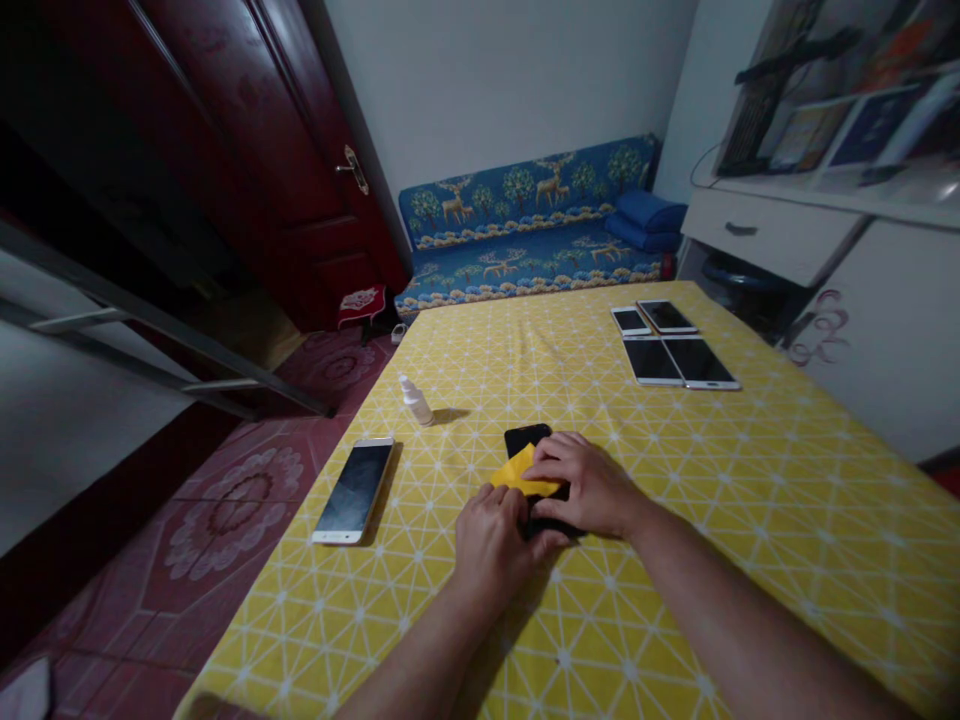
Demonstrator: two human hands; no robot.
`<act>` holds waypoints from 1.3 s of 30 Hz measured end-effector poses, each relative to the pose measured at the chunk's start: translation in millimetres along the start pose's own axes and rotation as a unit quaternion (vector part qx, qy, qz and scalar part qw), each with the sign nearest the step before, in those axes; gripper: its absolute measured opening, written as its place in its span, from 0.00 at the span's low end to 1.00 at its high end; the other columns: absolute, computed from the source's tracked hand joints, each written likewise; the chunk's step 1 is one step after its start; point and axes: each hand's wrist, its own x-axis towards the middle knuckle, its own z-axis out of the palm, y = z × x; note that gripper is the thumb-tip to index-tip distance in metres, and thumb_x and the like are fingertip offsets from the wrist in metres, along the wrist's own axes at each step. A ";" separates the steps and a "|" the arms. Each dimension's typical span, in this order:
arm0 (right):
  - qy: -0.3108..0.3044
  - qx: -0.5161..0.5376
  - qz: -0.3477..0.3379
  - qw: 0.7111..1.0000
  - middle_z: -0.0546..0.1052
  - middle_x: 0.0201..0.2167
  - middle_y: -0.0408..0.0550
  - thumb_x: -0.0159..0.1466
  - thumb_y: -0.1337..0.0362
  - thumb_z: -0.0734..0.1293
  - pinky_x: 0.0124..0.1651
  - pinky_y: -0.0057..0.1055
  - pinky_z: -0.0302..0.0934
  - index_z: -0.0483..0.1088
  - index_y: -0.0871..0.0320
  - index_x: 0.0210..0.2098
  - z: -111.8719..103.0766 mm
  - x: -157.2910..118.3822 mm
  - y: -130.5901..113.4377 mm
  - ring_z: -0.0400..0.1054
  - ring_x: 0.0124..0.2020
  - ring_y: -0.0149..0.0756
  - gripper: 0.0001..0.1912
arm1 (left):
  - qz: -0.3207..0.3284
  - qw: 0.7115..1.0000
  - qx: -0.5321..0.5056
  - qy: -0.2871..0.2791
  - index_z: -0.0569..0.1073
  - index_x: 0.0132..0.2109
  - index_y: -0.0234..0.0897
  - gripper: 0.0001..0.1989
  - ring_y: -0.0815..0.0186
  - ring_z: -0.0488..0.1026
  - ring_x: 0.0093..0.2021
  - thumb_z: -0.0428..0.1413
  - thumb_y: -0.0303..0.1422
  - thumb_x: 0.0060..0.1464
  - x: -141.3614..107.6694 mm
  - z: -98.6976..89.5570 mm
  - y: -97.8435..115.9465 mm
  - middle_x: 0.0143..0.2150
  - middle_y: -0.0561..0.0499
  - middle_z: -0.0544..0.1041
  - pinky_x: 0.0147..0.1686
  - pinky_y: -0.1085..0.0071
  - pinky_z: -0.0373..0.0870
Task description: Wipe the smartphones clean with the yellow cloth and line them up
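A black phone (525,437) lies on the table, largely covered by my hands, with its far end showing. Across its screen rests a yellow cloth (517,470). My right hand (585,485) has its fingers closed on the cloth and presses it to the phone. At the phone's near left side, my left hand (495,535) is closed around its edge, the knuckles close to the cloth. A white phone (355,492) with a dark screen lies to the left, apart from both hands. Beyond my left hand stands a small white spray bottle (416,402).
A yellow patterned tablecloth (480,660) covers the table. Several phones (680,360) lie grouped at its far right. Behind the table stands a blue patterned sofa (525,230). A white cabinet (862,330) is on the right, and a metal ladder-like frame (150,330) on the left.
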 end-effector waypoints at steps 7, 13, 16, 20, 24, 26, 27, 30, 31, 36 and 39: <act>0.060 -0.118 0.147 0.980 0.78 0.38 0.48 0.68 0.64 0.63 0.45 0.39 0.64 0.79 0.51 0.42 12.8 -4.2 28.4 0.71 0.40 0.41 0.11 | -0.048 0.997 -0.018 -0.053 0.73 0.33 0.38 0.23 0.60 0.74 0.33 0.64 0.54 0.49 -0.5 -7.0 3.3 0.31 0.49 0.75 0.31 0.66 0.68; 0.135 -0.108 0.265 0.949 0.80 0.39 0.49 0.65 0.63 0.62 0.39 0.37 0.65 0.78 0.51 0.43 10.0 -10.0 45.3 0.73 0.35 0.40 0.13 | -0.039 0.997 -0.034 -0.059 0.70 0.57 0.39 0.22 0.54 0.72 0.53 0.60 0.42 0.58 3.0 -14.6 4.8 0.56 0.41 0.72 0.49 0.58 0.73; 0.145 -0.087 0.265 0.949 0.80 0.38 0.49 0.65 0.62 0.62 0.38 0.37 0.65 0.78 0.52 0.40 11.3 -10.2 47.1 0.73 0.34 0.40 0.13 | -0.034 0.996 -0.004 -0.077 0.65 0.64 0.35 0.38 0.44 0.69 0.57 0.57 0.56 0.56 10.9 -11.6 18.7 0.62 0.32 0.67 0.54 0.48 0.70; 0.181 -0.045 0.264 0.946 0.79 0.36 0.48 0.64 0.61 0.62 0.37 0.36 0.65 0.78 0.51 0.37 13.4 -11.7 51.0 0.73 0.33 0.39 0.11 | -0.074 0.988 0.038 -0.131 0.60 0.69 0.34 0.50 0.33 0.66 0.57 0.58 0.62 0.48 27.6 -3.7 44.2 0.67 0.25 0.60 0.50 0.40 0.68; 0.207 0.000 0.265 0.942 0.79 0.33 0.47 0.63 0.60 0.64 0.37 0.34 0.65 0.77 0.51 0.35 14.0 -13.0 53.8 0.73 0.33 0.38 0.09 | -0.122 0.978 0.038 -0.164 0.59 0.70 0.38 0.45 0.32 0.60 0.62 0.62 0.49 0.50 39.2 -3.9 55.4 0.70 0.28 0.56 0.53 0.41 0.65; 0.223 0.020 0.267 0.937 0.79 0.33 0.47 0.62 0.59 0.65 0.37 0.34 0.65 0.77 0.51 0.34 14.4 -12.7 54.3 0.73 0.32 0.38 0.08 | -0.132 0.976 0.018 -0.169 0.60 0.70 0.36 0.43 0.33 0.60 0.62 0.60 0.44 0.49 41.2 -7.7 54.5 0.68 0.28 0.58 0.52 0.44 0.65; 0.229 0.029 0.270 0.935 0.79 0.32 0.47 0.61 0.59 0.65 0.36 0.34 0.65 0.77 0.51 0.33 14.7 -12.4 54.6 0.73 0.32 0.38 0.08 | -0.133 0.976 0.004 -0.171 0.61 0.69 0.35 0.43 0.34 0.60 0.61 0.60 0.42 0.48 41.6 -9.6 53.1 0.66 0.27 0.59 0.52 0.45 0.65; 0.248 0.057 0.281 0.925 0.79 0.31 0.46 0.60 0.58 0.66 0.35 0.36 0.65 0.76 0.50 0.32 16.0 -11.1 55.8 0.72 0.31 0.39 0.07 | -0.130 0.976 -0.055 -0.165 0.63 0.68 0.30 0.44 0.34 0.60 0.58 0.60 0.39 0.44 42.2 -12.9 46.3 0.61 0.27 0.64 0.54 0.44 0.62; 0.255 0.074 0.284 0.921 0.79 0.31 0.46 0.59 0.57 0.66 0.35 0.36 0.65 0.76 0.50 0.32 16.5 -10.6 56.3 0.72 0.31 0.40 0.07 | -0.131 0.975 -0.087 -0.157 0.64 0.67 0.30 0.44 0.33 0.60 0.58 0.61 0.38 0.42 43.0 -12.9 43.2 0.60 0.27 0.65 0.55 0.43 0.60; 0.327 0.162 0.302 0.881 0.78 0.30 0.46 0.59 0.52 0.66 0.35 0.37 0.66 0.72 0.51 0.32 16.9 -8.2 58.5 0.72 0.31 0.41 0.10 | -0.175 0.912 -0.352 -0.119 0.70 0.63 0.36 0.44 0.40 0.65 0.55 0.65 0.31 0.33 56.8 -11.8 22.8 0.57 0.35 0.69 0.57 0.50 0.59; 0.387 0.158 0.321 0.850 0.76 0.30 0.47 0.61 0.50 0.64 0.35 0.36 0.65 0.69 0.53 0.33 15.9 -7.9 60.4 0.70 0.31 0.40 0.14 | -0.225 0.786 -0.551 -0.169 0.68 0.64 0.40 0.42 0.49 0.71 0.50 0.64 0.33 0.37 68.4 -12.0 10.3 0.53 0.42 0.75 0.50 0.58 0.64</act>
